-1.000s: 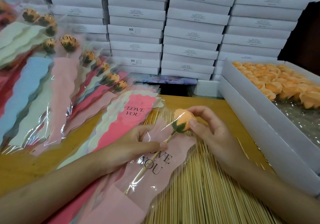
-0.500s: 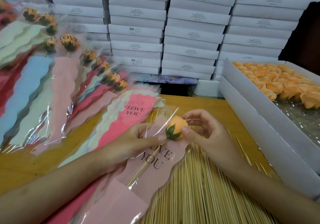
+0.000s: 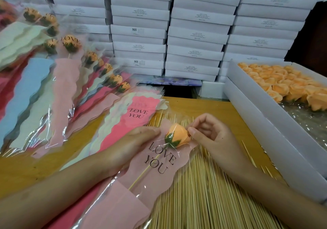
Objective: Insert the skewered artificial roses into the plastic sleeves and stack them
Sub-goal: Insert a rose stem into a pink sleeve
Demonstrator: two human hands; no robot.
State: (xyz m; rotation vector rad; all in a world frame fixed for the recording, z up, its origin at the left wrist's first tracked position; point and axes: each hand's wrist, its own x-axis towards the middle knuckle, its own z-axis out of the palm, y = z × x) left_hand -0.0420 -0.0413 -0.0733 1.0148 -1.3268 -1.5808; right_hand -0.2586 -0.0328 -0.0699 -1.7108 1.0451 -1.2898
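1. Head view: your right hand (image 3: 212, 136) pinches the tip of the orange rose (image 3: 178, 134) between thumb and forefinger, with the other fingers curled.
2. That rose sits inside the top of the pink sleeve (image 3: 164, 182) printed LOVE YOU. Its skewer (image 3: 141, 175) runs down-left beneath the print.
3. Your left hand (image 3: 134, 145) holds the sleeve's left edge, its thumb tip just beside the rose.
4. Under the sleeve lie loose bamboo skewers (image 3: 203, 202) on the wooden table (image 3: 212, 108).
5. Left of the sleeve, touching it, lie empty sleeves (image 3: 138, 115). Farther left are the filled sleeves (image 3: 65, 87).
6. Right of the sleeve, well apart, a white box (image 3: 256, 122) holds orange rose heads (image 3: 283, 83).
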